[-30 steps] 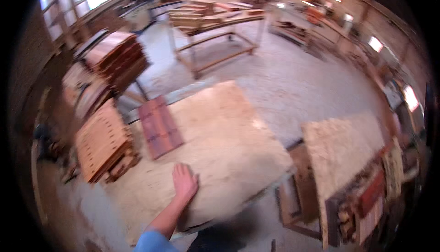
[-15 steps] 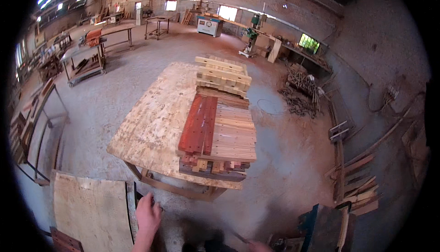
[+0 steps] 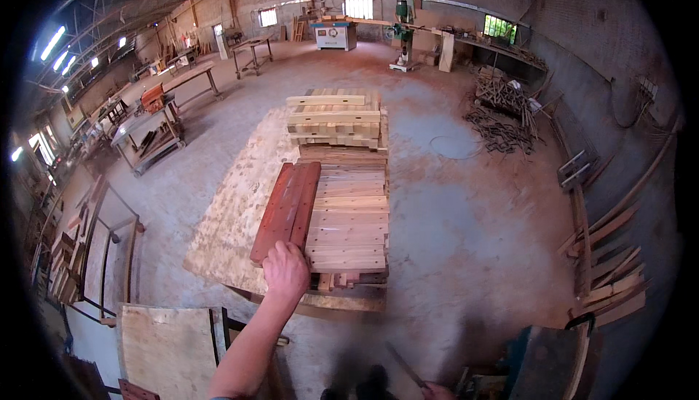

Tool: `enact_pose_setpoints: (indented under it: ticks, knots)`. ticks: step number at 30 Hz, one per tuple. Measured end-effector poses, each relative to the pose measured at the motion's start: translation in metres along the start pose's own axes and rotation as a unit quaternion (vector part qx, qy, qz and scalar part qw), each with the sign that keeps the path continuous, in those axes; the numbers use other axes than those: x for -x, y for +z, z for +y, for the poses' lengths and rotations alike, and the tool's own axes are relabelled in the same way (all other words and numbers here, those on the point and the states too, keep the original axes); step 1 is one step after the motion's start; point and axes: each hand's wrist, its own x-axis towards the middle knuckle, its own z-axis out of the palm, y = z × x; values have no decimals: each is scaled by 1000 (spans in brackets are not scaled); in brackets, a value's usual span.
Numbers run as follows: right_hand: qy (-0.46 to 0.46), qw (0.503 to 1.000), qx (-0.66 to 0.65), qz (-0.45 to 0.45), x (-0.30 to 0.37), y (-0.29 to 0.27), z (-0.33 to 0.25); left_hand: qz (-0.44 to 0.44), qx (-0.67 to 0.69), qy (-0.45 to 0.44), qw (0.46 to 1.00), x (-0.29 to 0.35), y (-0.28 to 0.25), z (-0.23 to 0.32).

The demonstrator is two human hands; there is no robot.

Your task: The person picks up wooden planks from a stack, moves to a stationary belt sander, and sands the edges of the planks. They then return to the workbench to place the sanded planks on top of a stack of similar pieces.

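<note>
My left hand (image 3: 286, 269) reaches forward to a few red-brown boards (image 3: 290, 207) lying side by side on top of the wood stack. Its fingers curl over the near end of one, closed on it. Small dark holes show in the boards. To their right lie paler pinkish slats (image 3: 348, 214) with holes near their ends. At the lower edge my right hand (image 3: 438, 391), mostly cut off, is closed round a long, thin, flat grey tool (image 3: 405, 363). Its exact kind is not clear; its tip points forward and left.
The stack stands on a pale worktable (image 3: 226, 218), with light slotted timber pieces (image 3: 335, 120) at its far end. A plywood-topped surface (image 3: 167, 338) is at lower left, a dark machine (image 3: 546, 363) at lower right. Wood offcuts (image 3: 619, 287) lie along the right.
My left hand has moved forward from beside the plywood top onto the near end of the red-brown boards. The view has shifted. My right hand stays low with the tool.
</note>
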Motion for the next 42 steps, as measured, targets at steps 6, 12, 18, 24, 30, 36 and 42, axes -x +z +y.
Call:
enact_pose_setpoints:
  ticks: [6,12,18,24,30,36,42]
  knots:
    - [154,985,11,-78,-14,-21,-5,-102,-33,-57,993,-18,1,22]
    - [133,989,32,-58,-21,-53,-39,-67,-72,-30,995,-26,-3,28]
    - [144,981,78,-99,-15,-36,-17,-99,-102,-51,989,-38,1,28]
    - [226,958,79,-159,-8,-22,3,-75,-99,-84,989,-45,10,39]
    - [209,964,52,-154,-6,-18,14,-105,-87,-125,983,-55,9,35]
    - [185,979,25,-86,-9,-35,-1,-169,77,-185,965,-58,-25,40]
    - [154,988,6,-13,-1,-49,-29,-271,664,-232,657,7,-8,-5]
